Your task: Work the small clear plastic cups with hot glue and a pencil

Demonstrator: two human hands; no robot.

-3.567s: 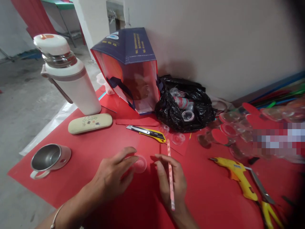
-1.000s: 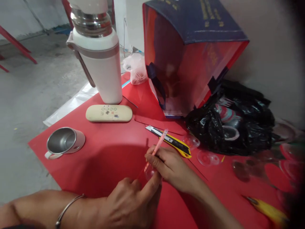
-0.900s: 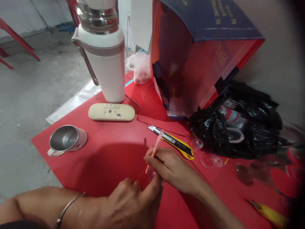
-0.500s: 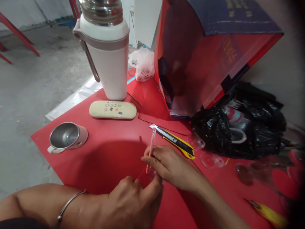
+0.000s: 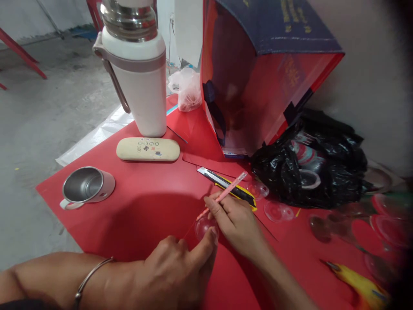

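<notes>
My right hand (image 5: pixel 237 219) pinches a pink pen (image 5: pixel 229 188), which leans to the right with its tip low on the left. The tip is by the rim of a small clear round plastic piece (image 5: pixel 202 227); whether it touches is hard to tell. My left hand (image 5: pixel 180 269), with a thin metal bangle on its wrist, closes on that clear piece, its thumb over the near side and its other fingers mostly hidden. Under both hands lies red sheeting (image 5: pixel 142 232). Just beyond my right hand is a yellow and black utility knife (image 5: pixel 240 194) with its blade out.
A white steel mug (image 5: pixel 88 187), a cream oblong case (image 5: pixel 148 149) and a tall white flask (image 5: pixel 135 86) stand leftward. Behind are a red and blue bag (image 5: pixel 251 86) and a black plastic bag (image 5: pixel 309 163). Clear plastic pieces (image 5: pixel 279 211) and a yellow-handled tool (image 5: pixel 358 280) lie right.
The pink pen has tipped from nearly upright to a slant toward the right. More of the clear plastic piece shows now. The whole view has shifted slightly.
</notes>
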